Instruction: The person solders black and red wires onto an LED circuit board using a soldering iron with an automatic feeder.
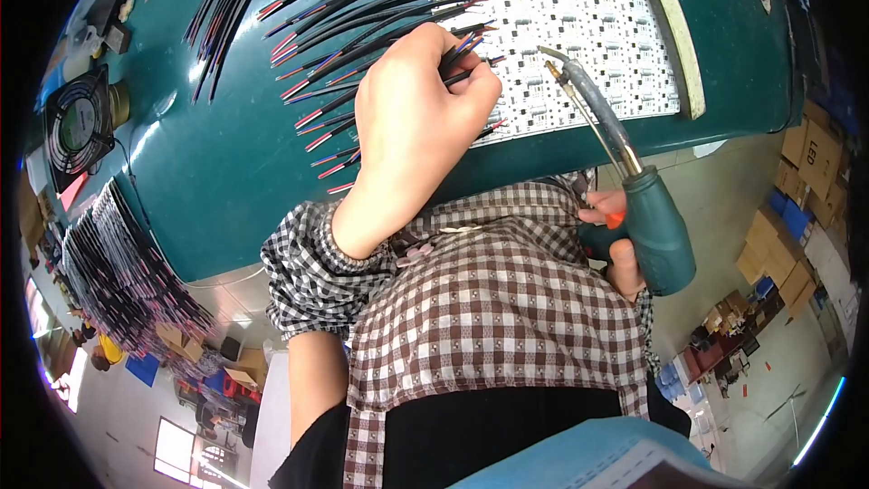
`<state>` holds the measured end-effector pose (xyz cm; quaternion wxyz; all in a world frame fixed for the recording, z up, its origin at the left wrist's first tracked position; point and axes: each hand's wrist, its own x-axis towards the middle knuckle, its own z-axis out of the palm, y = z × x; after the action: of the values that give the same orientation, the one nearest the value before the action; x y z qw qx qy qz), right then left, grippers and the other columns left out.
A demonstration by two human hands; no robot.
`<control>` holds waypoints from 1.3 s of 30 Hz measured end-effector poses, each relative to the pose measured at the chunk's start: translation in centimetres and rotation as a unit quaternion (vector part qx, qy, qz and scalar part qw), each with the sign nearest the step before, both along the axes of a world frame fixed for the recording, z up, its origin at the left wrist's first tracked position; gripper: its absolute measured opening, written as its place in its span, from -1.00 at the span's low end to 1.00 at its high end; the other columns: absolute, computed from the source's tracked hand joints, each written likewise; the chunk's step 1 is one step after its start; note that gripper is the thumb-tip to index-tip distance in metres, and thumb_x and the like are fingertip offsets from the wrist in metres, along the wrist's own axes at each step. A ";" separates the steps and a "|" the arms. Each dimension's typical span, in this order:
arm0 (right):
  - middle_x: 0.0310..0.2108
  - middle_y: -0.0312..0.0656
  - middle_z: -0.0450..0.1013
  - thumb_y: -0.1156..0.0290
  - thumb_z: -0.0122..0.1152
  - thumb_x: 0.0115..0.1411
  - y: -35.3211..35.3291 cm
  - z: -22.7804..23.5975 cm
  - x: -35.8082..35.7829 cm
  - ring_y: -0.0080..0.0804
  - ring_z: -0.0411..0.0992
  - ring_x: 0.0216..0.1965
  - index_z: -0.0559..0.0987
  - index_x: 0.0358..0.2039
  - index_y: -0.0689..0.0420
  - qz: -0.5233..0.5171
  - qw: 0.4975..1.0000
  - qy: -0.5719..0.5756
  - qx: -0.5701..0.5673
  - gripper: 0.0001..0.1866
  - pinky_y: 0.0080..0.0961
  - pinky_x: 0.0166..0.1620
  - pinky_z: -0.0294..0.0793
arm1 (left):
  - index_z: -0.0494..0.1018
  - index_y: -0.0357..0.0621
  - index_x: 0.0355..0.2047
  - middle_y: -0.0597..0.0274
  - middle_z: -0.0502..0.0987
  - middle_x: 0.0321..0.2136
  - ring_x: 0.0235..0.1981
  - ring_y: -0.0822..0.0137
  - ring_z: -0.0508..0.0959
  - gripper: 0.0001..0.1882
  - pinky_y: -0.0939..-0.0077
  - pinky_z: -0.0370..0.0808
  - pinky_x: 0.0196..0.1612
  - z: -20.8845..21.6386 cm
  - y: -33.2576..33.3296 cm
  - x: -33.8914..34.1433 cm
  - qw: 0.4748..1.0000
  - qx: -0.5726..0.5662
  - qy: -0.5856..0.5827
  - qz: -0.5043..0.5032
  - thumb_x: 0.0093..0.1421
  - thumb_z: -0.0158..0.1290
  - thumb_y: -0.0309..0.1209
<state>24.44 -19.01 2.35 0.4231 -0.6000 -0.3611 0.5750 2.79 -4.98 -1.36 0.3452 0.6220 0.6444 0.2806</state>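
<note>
My left hand [412, 113] is closed around the end of a black cable [457, 54], with blue and red wire tips poking past the fingers, over the left side of a white circuit board panel [570, 18]. In my right hand [623, 258], partly hidden behind the handle, is a soldering gun [659, 231] with a green grip and an orange-red trigger. Its bent metal tip points up and left above the panel, apart from the left hand. Black cables [353, 9] with stripped coloured ends lie in a row beside and partly on the panel.
A bundle of black cables [231, 9] lies farther left on the green table [208, 190]. A small fan [80, 122] stands at the left edge, and many cables [118, 272] hang below it. A pale strip [674, 27] borders the panel. Cardboard boxes [810, 158] are at the right.
</note>
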 end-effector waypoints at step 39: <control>-0.19 -0.01 0.52 0.30 0.42 0.06 -1.6 -0.8 1.2 -0.32 0.52 -0.16 0.28 0.14 0.43 0.057 0.997 -0.052 0.005 -0.26 -0.36 0.01 0.48 | 0.43 -0.29 -0.57 0.01 0.52 -0.63 -0.57 0.01 0.54 -0.84 0.24 0.45 -0.47 0.7 -0.2 0.4 0.999 -0.031 -0.022 0.003 -0.09 0.13 -0.44</control>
<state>25.61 -20.58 1.56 0.3734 -0.6054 -0.4192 0.5642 3.18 -5.22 -0.70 0.3773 0.6032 0.6466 0.2750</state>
